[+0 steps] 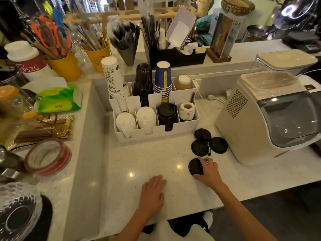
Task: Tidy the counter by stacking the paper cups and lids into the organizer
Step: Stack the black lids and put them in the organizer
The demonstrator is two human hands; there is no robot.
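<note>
A white organizer (156, 133) stands mid-counter. Its back row holds a white floral cup stack (115, 80), a black cup stack (143, 80) and a blue cup stack (163, 79). Its front row holds white lid stacks (135, 120), a black lid stack (166, 113) and a label roll (187, 110). Three loose black lids (209, 144) lie on the counter right of the organizer. My right hand (209, 169) grips a fourth black lid (195, 166) just in front of them. My left hand (152, 193) rests flat on the counter, fingers apart, holding nothing.
A white ice maker (271, 115) stands at the right, close to the loose lids. On the raised left ledge are a green wipes pack (57, 100), tape rolls (48, 156) and yellow utensil buckets (66, 65). A black caddy (175, 56) stands behind the organizer.
</note>
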